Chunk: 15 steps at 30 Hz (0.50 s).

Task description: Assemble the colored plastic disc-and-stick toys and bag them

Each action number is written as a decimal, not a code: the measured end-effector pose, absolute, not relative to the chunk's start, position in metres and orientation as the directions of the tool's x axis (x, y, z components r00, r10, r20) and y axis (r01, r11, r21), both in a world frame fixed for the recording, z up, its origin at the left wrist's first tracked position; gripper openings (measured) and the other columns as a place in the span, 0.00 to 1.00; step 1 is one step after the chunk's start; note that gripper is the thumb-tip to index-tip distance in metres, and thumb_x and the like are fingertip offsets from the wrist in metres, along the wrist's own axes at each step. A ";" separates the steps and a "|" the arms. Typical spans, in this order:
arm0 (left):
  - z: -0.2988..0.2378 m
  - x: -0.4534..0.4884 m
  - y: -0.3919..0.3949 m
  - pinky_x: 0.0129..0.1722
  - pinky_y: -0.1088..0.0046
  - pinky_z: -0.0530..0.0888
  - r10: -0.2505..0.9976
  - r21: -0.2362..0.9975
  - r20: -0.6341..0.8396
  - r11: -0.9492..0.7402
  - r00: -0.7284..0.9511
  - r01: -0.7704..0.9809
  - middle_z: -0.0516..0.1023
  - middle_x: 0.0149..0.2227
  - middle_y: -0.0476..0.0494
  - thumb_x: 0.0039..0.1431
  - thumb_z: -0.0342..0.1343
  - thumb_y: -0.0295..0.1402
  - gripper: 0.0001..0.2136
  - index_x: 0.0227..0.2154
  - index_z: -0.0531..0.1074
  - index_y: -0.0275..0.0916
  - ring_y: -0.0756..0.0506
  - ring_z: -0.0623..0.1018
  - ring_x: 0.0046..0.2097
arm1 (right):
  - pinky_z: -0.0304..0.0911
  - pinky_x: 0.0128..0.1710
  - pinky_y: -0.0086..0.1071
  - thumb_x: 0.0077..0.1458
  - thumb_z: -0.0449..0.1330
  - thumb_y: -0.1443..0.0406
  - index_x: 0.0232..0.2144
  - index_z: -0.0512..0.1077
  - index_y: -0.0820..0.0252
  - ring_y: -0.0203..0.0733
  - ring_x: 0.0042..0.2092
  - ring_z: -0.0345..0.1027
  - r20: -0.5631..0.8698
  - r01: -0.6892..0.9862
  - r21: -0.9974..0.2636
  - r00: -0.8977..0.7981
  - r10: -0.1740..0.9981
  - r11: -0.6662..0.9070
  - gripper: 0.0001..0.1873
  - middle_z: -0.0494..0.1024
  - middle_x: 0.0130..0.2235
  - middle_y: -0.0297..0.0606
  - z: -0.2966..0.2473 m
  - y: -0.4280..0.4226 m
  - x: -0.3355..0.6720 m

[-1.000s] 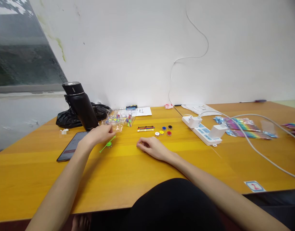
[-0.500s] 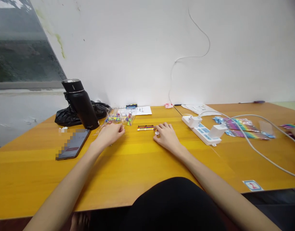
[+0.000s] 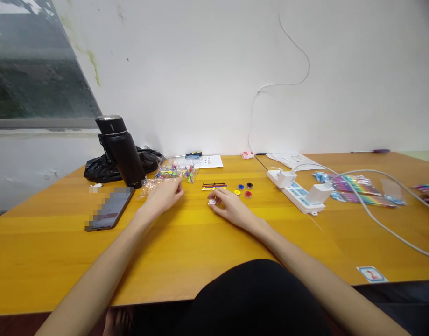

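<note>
Head view: right hand (image 3: pixel 224 205) grasps white disc (image 3: pixel 212 202) low over table (image 3: pixel 175 266). Left hand (image 3: pixel 167 192) curled near clear bag (image 3: pixel 148 186); cannot tell whether its grip holds anything. Coloured strips (image 3: pixel 214 185) lie side by side, seemingly unfitted. Yellow disc (image 3: pixel 237 192), red disc (image 3: pixel 248 194), blue disc (image 3: pixel 241 186), black disc (image 3: pixel 249 185) loose, untaken.

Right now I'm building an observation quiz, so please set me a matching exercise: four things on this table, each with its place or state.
1. white disc
2. smartphone
3. power strip
4. black bottle

A. lies flat, left of the left hand
B. has white adapters plugged in
C. stands before a plastic bag
D. at the right hand's fingertips

Pairs: 1-D, 2-A, 3-B, 4-C
</note>
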<state>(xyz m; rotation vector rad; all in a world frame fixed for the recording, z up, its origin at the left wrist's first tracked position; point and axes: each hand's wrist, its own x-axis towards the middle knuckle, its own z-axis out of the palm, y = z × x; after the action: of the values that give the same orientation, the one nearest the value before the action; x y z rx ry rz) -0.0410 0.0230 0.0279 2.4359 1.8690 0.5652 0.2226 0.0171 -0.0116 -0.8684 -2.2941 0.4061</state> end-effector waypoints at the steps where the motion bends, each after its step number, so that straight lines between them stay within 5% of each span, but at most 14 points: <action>1: 0.030 -0.036 0.021 0.32 0.70 0.62 0.915 0.297 0.309 -0.350 0.257 0.888 0.74 0.29 0.46 0.65 0.48 0.37 0.08 0.32 0.67 0.41 0.45 0.71 0.30 | 0.67 0.47 0.35 0.63 0.58 0.67 0.43 0.72 0.58 0.40 0.43 0.72 0.464 0.465 -0.501 -0.567 0.680 0.730 0.06 0.75 0.43 0.40 -0.012 0.017 0.221; 6: 0.024 0.002 0.005 0.38 0.69 0.70 0.788 0.527 0.417 -0.615 0.452 0.586 0.75 0.43 0.42 0.66 0.51 0.37 0.08 0.43 0.70 0.42 0.45 0.74 0.39 | 0.69 0.45 0.34 0.63 0.59 0.65 0.41 0.72 0.59 0.37 0.38 0.73 0.473 0.403 -0.619 -0.494 0.730 0.674 0.05 0.75 0.43 0.40 -0.012 0.018 0.218; 9: 0.008 0.021 -0.003 0.43 0.67 0.74 0.796 0.640 0.398 -0.597 0.456 0.484 0.73 0.50 0.40 0.66 0.51 0.34 0.10 0.48 0.69 0.43 0.44 0.76 0.44 | 0.71 0.43 0.35 0.61 0.60 0.66 0.41 0.71 0.60 0.38 0.37 0.74 0.452 0.396 -0.679 -0.438 0.777 0.618 0.06 0.76 0.43 0.41 -0.016 0.022 0.219; 15: -0.017 0.031 0.003 0.44 0.69 0.76 0.828 0.804 0.361 -0.510 0.430 0.306 0.74 0.48 0.40 0.64 0.54 0.33 0.09 0.47 0.68 0.42 0.47 0.78 0.43 | 0.72 0.46 0.37 0.58 0.61 0.69 0.41 0.70 0.60 0.40 0.42 0.75 0.406 0.357 -0.736 -0.448 0.797 0.575 0.08 0.77 0.44 0.42 -0.025 0.029 0.221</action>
<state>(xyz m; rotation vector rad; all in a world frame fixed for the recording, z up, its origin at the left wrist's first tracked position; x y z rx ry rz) 0.0306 0.0027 -0.0172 2.0267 0.9525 1.0165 0.2213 0.0289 -0.0248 -0.9189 -2.0422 0.7330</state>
